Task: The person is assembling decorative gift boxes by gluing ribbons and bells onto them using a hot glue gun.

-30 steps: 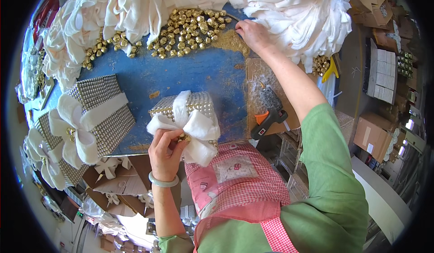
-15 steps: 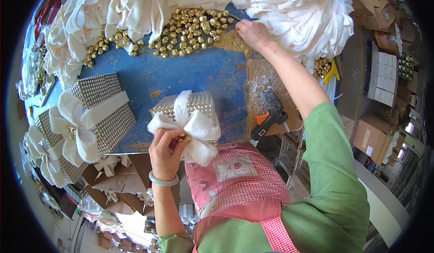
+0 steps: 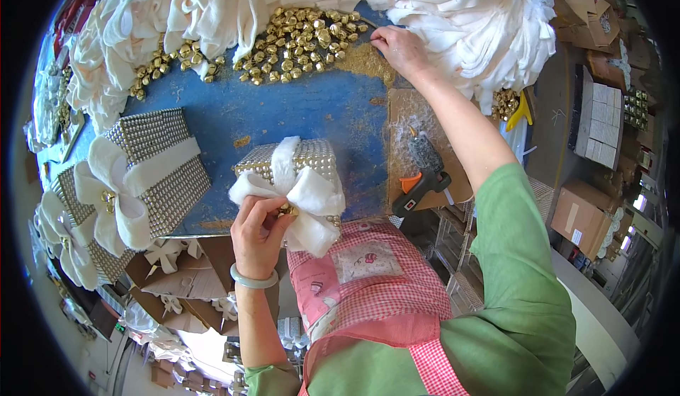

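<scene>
In front of me a small box point(image 3: 312, 156), covered in silver beads, stands at the table's edge with a white fluffy ribbon point(image 3: 286, 161) over it. A white fabric bow point(image 3: 316, 196) sits on its near side. My left hand point(image 3: 256, 229) is closed at the bow's centre, thumb and fingers pinching gold jingle bells point(image 3: 287, 210). My right hand point(image 3: 402, 50) reaches to the far side, fingers bent together beside gold glitter point(image 3: 365, 63) and the white cloth. Whatever its fingertips hold, if anything, is hidden.
Loose gold bells point(image 3: 301, 45) lie at the far side before heaped white fabric strips point(image 3: 460, 24). A glue gun point(image 3: 423, 180) rests on a cardboard sheet point(image 3: 411, 109) to the right. Beaded boxes with bows point(image 3: 166, 155) stand at left. Open cartons point(image 3: 188, 283) sit below the table.
My right hand has shifted slightly right and nearer me, staying by the glitter. My left hand still pinches the bells at the bow, with little movement.
</scene>
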A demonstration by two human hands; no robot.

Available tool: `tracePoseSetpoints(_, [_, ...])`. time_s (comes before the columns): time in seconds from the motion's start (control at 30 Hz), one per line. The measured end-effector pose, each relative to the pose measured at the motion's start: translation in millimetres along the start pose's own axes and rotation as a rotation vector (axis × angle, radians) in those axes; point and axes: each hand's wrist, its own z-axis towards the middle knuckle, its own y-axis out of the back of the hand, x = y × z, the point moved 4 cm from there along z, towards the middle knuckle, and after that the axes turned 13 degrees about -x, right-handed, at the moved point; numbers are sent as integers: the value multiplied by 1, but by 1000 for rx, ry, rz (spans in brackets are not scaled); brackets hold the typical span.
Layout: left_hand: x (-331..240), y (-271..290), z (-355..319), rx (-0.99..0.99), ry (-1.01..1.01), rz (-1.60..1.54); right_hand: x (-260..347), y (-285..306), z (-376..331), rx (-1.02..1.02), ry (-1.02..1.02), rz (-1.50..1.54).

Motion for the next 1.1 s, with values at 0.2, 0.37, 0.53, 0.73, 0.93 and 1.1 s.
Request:
tracePoseSetpoints(0.2, [3,0,-1,-10,1,5,9,-10,5,-13,76,-79])
tracePoseSetpoints(0.37, [3,-1,-1,-10,2,-5,7,-16,7,-21,131,-117])
tracePoseSetpoints(0.53, [2,0,-1,-11,3,-3,6,-14,9,13,151,-108])
tracePoseSetpoints(0.73, [1,2,0,-14,-1,-11,3,10,2,-4,-93,115])
tracePoseSetpoints(0.93, [1,1,0,-9,5,-10,0,7,-6,-36,-81,136])
tracePoseSetpoints(1.1, [3,-2,1,-4,13,-20,-14,-19,2,-90,-347,131])
